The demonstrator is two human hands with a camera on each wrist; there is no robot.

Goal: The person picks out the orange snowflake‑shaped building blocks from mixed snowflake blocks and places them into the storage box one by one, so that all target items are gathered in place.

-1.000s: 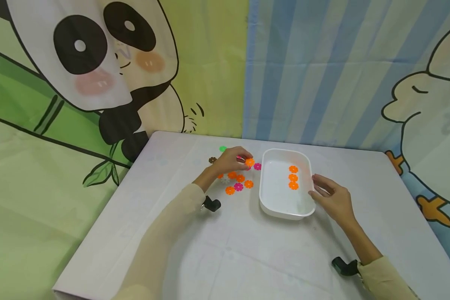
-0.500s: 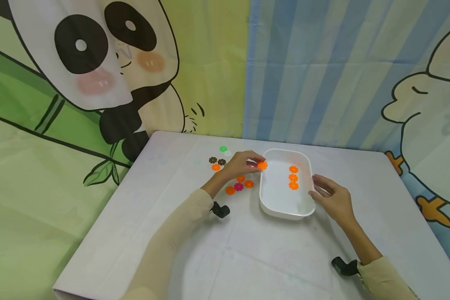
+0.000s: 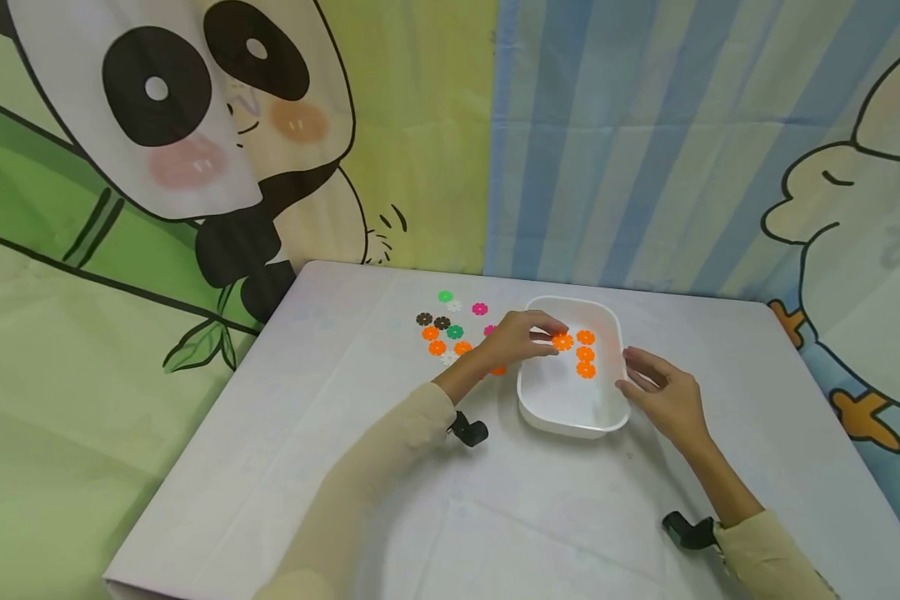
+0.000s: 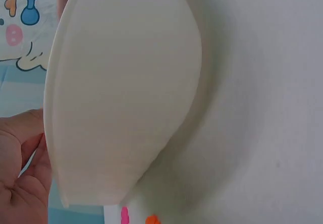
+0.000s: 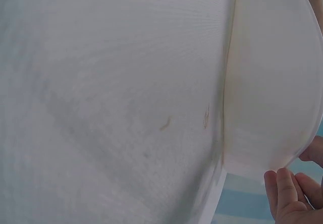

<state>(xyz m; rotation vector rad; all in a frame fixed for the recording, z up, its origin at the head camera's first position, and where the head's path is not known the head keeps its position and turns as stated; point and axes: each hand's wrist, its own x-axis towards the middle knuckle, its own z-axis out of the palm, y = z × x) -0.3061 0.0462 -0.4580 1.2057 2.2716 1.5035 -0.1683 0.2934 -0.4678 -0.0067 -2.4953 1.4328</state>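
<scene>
Desk: Which hand is at work, and on what?

Photographer: Your left hand (image 3: 521,333), above the white box (image 3: 558,404), pinches an orange flower piece (image 3: 563,342) by its edge.

Desk: Where does that piece lie?

Photographer: Just left of three orange pieces (image 3: 586,354) lined up inside the box, beside the farthest one, with a slim gap between them in the head view. Their row runs near to far, along your box's long axis. Whether the pinched piece touches the box floor, you cannot tell here.

Desk: And your right hand (image 3: 666,396)?

Photographer: It holds the box's right side, thumb at the rim, fingers against the outer wall; your left is nearer the row's far end.

Desk: Beyond that?

Photographer: Left of the box, loose pieces (image 3: 455,332) in several colors dot the table (image 3: 450,508), some hidden by your left arm (image 3: 375,471).
</scene>
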